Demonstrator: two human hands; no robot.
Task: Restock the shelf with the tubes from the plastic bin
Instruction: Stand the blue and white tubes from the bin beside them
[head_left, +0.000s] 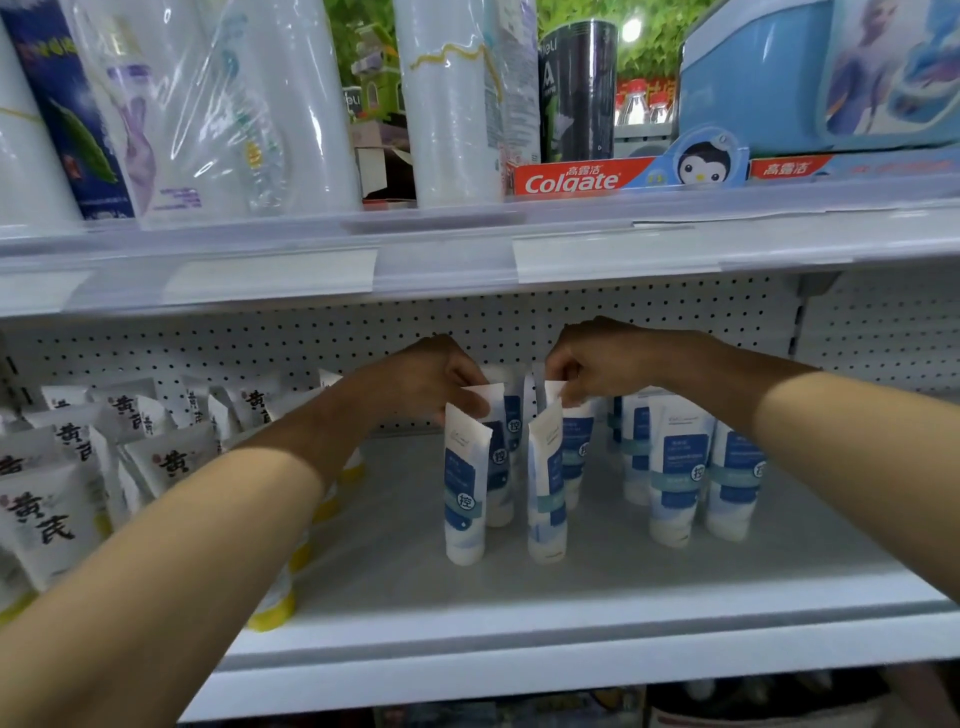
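Two bare forearms reach in from seven and five o'clock to a white shop shelf (571, 587). Near the centre, the left hand (431, 379) pinches the flat sealed top of an upright white-and-blue tube (500, 452). Just at its three o'clock, the right hand (597, 358) pinches the top of a second tube (577, 452) the same way. The fingertips of both hands are partly hidden behind the tube tops.

Each held tube stands just behind a front tube (464, 493) of the same kind, which covers part of it. A cluster of matching tubes (675, 478) stands at three o'clock. At nine o'clock are yellow-capped tubes (47, 514), cut off by the edge and partly hidden by the left forearm.

At twelve o'clock, on the upper shelf, a toothpaste box (571, 179) lies beside plastic-wrapped white stacks (296, 104) whose tops are cut off and whose contents are hard to make out.
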